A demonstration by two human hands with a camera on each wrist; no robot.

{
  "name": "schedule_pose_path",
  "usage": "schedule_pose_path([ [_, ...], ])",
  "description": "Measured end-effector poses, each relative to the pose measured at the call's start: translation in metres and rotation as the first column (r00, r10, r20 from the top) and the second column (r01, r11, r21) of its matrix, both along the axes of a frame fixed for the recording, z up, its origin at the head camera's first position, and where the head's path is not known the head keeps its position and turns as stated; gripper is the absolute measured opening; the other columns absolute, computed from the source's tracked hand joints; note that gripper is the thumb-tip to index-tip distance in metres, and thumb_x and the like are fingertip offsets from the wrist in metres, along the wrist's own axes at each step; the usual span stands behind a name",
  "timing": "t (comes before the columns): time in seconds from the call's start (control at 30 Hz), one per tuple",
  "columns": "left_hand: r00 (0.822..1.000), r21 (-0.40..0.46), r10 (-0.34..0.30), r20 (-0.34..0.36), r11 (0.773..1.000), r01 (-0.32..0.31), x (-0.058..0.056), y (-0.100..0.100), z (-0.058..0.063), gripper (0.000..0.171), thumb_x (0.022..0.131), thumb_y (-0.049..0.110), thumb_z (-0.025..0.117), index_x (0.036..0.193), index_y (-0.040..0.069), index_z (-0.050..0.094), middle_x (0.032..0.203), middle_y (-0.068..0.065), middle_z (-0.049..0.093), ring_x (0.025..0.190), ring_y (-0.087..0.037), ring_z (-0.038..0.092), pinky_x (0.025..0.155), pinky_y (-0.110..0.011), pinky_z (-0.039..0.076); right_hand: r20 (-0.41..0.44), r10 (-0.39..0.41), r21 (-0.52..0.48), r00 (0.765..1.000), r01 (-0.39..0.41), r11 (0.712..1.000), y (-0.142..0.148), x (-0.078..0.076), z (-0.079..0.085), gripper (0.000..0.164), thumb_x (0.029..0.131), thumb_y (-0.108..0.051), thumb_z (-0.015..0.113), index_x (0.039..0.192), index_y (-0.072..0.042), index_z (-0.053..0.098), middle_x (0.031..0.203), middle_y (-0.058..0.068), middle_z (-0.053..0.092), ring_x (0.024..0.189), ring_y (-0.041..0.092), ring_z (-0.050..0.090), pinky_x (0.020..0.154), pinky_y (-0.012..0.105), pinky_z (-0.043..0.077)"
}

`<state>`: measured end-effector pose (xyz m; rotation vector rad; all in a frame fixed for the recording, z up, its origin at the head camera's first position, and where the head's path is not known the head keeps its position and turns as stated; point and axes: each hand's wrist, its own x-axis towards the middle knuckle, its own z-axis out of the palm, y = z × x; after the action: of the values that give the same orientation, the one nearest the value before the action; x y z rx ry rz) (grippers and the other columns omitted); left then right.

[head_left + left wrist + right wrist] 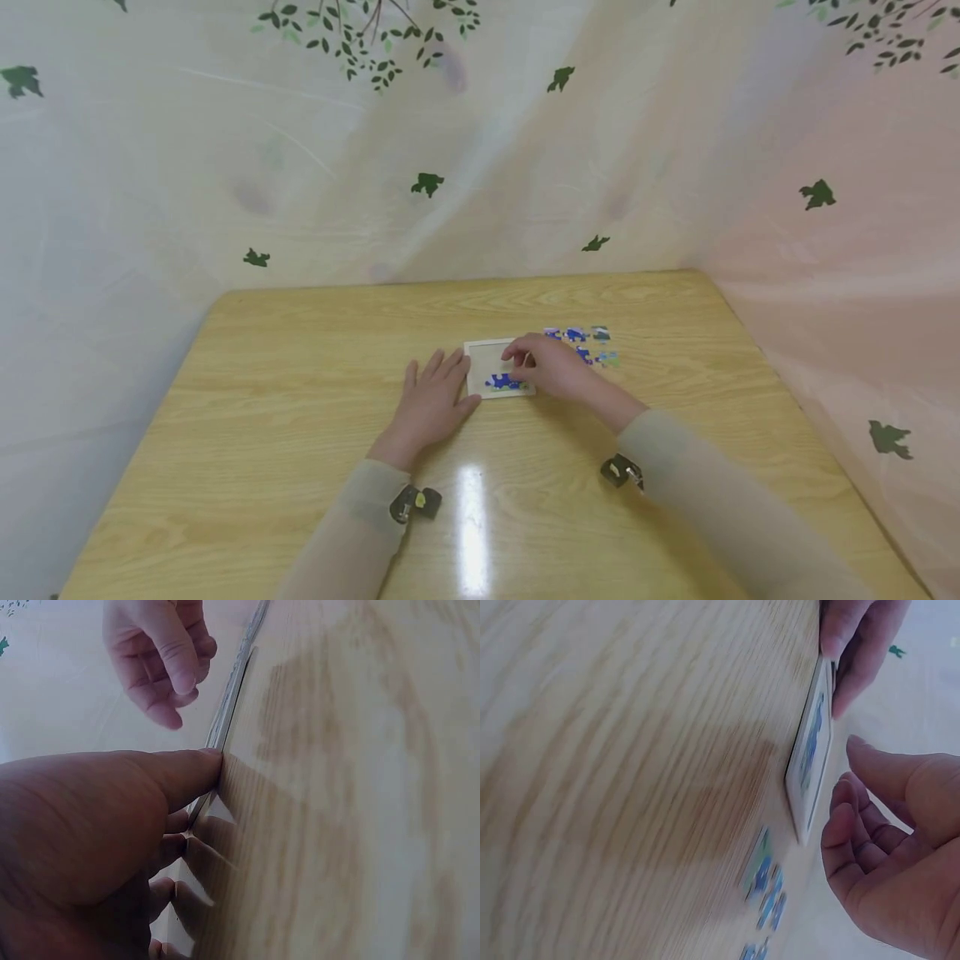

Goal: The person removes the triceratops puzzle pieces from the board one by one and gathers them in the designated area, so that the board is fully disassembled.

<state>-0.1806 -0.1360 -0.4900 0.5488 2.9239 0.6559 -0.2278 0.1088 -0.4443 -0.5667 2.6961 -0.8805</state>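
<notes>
A small white-rimmed jigsaw tray point(486, 358) lies on the table, with blue joined puzzle pieces point(498, 382) along its near side. My left hand point(431, 408) rests flat at the tray's left edge, fingers spread and thumb at the near corner. In the left wrist view, that thumb point(191, 771) touches the rim. Above the right part of the tray hovers my right hand point(555, 367), partly covering it. Its fingers point(844, 836) are loosely curled and stand apart from the thumb in the right wrist view, with nothing showing between them.
Several loose puzzle pieces point(576, 334) lie right of the tray, some partly behind the right hand. The wooden table point(300, 375) meets a pale printed curtain point(495, 208) at the back and sides. A camera is strapped to each wrist.
</notes>
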Motion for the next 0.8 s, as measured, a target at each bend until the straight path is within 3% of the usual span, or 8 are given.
schedule_pose_path([
  [0.27, 1.0, 0.002, -0.002, 0.004, 1.0, 0.002, -0.004, -0.001, -0.008, 0.075, 0.111, 0.048, 0.061, 0.171, 0.009, 0.04, 0.18, -0.01, 0.029, 0.168, -0.041, 0.016, 0.132, -0.071, -0.002, -0.007, 0.041, 0.064, 0.999, -0.04, 0.997, -0.017, -0.001, -0.003, 0.032, 0.101, -0.008, 0.081, 0.132, -0.01, 0.077, 0.109, 0.001, 0.071, 0.1, 0.018, 0.067, 0.091, 0.039, 0.059],
  [0.5, 1.0, -0.064, 0.002, 0.003, 0.998, -0.002, 0.001, 0.002, 0.004, 0.074, 0.113, 0.048, 0.06, 0.171, 0.009, 0.039, 0.18, -0.01, 0.03, 0.168, -0.04, 0.018, 0.132, -0.071, 0.003, 0.001, 0.077, 0.12, 0.997, -0.077, 0.99, -0.02, 0.002, -0.005, 0.036, 0.098, -0.007, 0.083, 0.133, -0.01, 0.077, 0.116, 0.003, 0.072, 0.11, 0.023, 0.069, 0.101, 0.043, 0.06],
  [0.8, 1.0, -0.05, -0.002, -0.002, 0.999, 0.002, 0.0, 0.001, 0.003, 0.073, 0.113, 0.047, 0.06, 0.171, 0.008, 0.04, 0.18, -0.01, 0.03, 0.168, -0.041, 0.018, 0.132, -0.071, 0.003, 0.003, 0.091, 0.147, 0.996, -0.09, 0.985, -0.022, 0.003, -0.002, 0.028, 0.098, -0.006, 0.082, 0.125, -0.012, 0.079, 0.115, 0.003, 0.071, 0.108, 0.022, 0.068, 0.101, 0.044, 0.059],
])
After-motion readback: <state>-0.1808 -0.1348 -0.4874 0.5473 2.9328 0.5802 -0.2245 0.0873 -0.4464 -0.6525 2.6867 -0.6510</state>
